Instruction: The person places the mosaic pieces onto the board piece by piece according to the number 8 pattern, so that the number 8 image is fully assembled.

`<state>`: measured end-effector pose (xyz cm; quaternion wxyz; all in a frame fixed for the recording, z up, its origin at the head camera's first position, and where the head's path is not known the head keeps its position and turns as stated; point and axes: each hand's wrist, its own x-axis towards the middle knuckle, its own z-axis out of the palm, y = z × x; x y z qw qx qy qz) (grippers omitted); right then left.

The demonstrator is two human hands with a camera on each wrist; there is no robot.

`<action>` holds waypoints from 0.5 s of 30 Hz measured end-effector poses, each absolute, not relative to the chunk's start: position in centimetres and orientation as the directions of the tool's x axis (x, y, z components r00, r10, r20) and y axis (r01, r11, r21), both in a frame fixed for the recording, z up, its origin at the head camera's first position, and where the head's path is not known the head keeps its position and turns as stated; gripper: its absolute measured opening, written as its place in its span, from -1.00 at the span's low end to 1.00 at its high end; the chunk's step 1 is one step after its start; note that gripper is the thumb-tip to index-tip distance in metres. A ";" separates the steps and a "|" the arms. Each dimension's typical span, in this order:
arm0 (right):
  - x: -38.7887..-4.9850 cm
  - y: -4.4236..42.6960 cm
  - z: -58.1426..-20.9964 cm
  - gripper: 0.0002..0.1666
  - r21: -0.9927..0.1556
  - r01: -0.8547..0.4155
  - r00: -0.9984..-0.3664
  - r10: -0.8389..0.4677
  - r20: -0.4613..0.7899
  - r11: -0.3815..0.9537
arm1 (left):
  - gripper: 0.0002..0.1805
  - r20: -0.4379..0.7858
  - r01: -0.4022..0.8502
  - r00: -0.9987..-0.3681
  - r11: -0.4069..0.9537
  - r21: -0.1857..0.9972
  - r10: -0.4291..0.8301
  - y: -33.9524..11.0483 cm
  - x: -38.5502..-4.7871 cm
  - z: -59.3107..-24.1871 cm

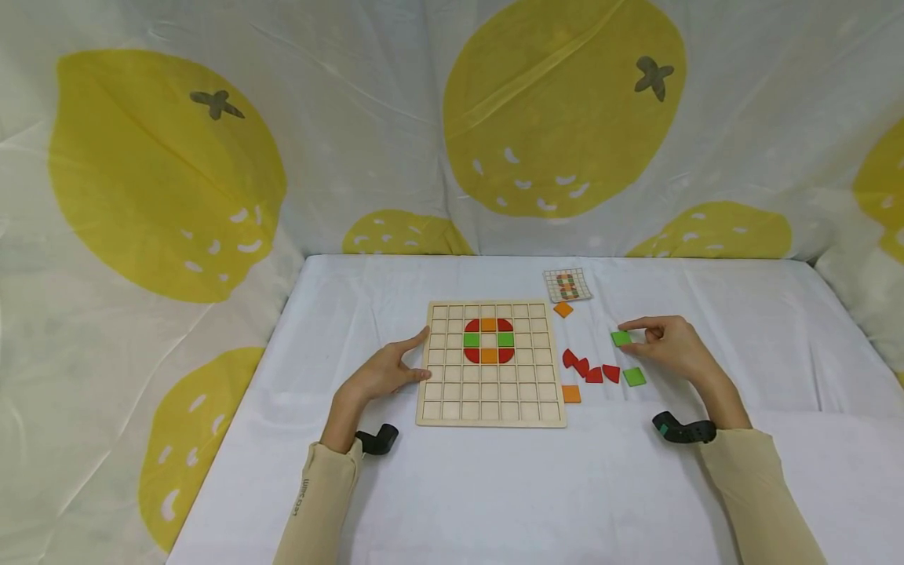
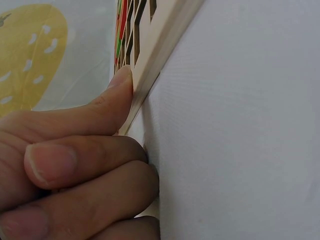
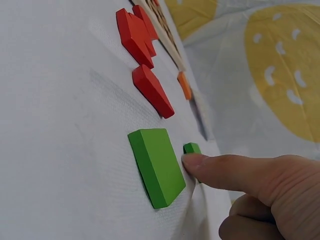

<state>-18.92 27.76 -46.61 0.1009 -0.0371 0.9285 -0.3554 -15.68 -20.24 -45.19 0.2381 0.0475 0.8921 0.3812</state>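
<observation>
My right hand (image 1: 674, 345) pinches a green square tile (image 1: 621, 338) between thumb and index finger, just above or on the cloth; in the right wrist view the thumb covers part of it. Nearer me lies a second green square tile (image 3: 157, 167). At the left edge of a wooden grid board (image 1: 466, 410), my left hand (image 1: 381, 370) rests its thumb and index finger, spread apart, against the rim. The left wrist view has the other fingers folded beside the board. A ring of red quarter-round, orange and green tiles sits in the board's upper middle cells.
Several red quarter-round tiles (image 1: 594, 375) lie right of the board. One orange tile (image 1: 571, 394) is by its lower right corner, another orange tile (image 1: 563, 309) below a pattern card (image 1: 567, 285). White cloth (image 1: 508, 494) covers the table; a lemon-print curtain (image 1: 374, 118) hangs behind.
</observation>
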 end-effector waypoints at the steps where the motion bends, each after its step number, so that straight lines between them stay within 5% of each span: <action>1: -18.9 27.8 -46.6 -0.51 -0.670 0.001 -0.977 -0.142 -0.159 0.742 | -0.05 -0.389 -0.097 -0.882 0.705 0.702 0.266 -20.2 -15.7 -45.2; 15: -18.8 26.8 -46.7 -0.54 -0.673 0.005 -0.978 -0.138 -0.159 0.740 | -0.05 -0.395 -0.104 -0.880 0.702 0.704 0.265 -20.3 -15.8 -45.3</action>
